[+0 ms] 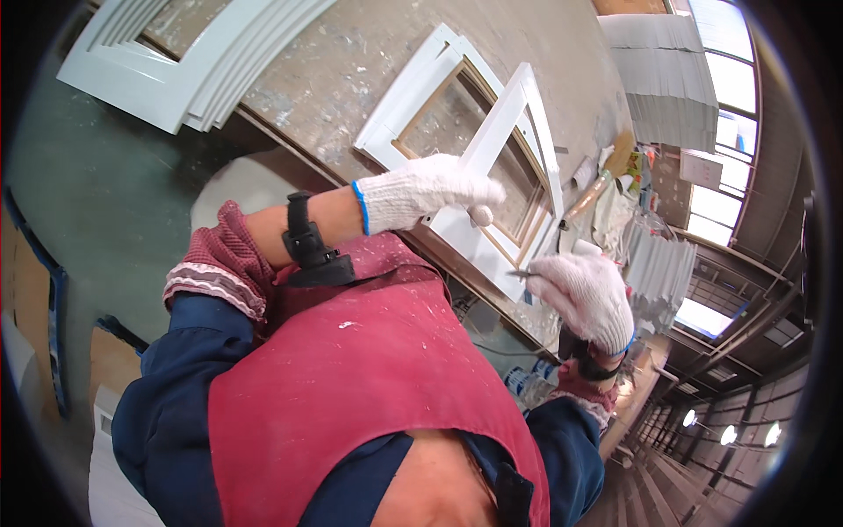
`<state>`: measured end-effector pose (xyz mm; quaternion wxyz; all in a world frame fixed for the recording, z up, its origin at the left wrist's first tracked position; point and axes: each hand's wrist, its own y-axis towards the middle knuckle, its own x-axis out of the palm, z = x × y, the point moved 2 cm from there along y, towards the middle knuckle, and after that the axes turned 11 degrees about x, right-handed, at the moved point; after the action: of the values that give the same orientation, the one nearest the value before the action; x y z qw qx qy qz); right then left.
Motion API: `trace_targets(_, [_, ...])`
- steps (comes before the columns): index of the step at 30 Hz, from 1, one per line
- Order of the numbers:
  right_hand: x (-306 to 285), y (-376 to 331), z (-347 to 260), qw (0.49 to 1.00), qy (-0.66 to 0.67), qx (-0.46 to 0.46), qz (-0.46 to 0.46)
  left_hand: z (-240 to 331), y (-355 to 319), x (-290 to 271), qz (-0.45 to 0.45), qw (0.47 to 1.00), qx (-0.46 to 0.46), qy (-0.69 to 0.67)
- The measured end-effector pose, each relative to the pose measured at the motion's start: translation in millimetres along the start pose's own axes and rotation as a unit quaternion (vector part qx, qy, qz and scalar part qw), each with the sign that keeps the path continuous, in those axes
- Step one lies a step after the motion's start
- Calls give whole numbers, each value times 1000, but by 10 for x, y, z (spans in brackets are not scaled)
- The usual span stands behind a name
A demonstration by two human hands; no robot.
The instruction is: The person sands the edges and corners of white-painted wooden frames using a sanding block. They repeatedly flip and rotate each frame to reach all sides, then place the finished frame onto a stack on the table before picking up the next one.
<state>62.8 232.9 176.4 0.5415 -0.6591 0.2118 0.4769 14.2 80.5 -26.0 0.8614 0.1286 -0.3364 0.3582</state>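
My left hand point(430, 193), in a white knit glove with a blue cuff edge, grips one side of a white frame point(499, 136). That frame is tilted up over a second white frame point(383, 127), which lies on the workbench and has a brown inner edge around its opening. My right hand point(584, 299), also gloved, is closed beside the near right corner of the frames. From its fingers sticks the dark, thin tip of a small pointed tool point(520, 274); the rest is hidden in the glove, so its exact kind does not show.
A stack of several white frames point(123, 75) overhangs the left edge of the paint-stained workbench point(342, 61). To the right lie a tan-handled tool point(587, 198) and crumpled cloth or paper. A tall stack of pale sheets point(663, 83) stands beyond. Plastic bottles point(529, 382) sit below the bench edge.
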Motion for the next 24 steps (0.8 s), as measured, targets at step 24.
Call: trace_targets(24, [1147,-417,737,927,365,74,53,961,-1849,-1649,449,732,512,-17])
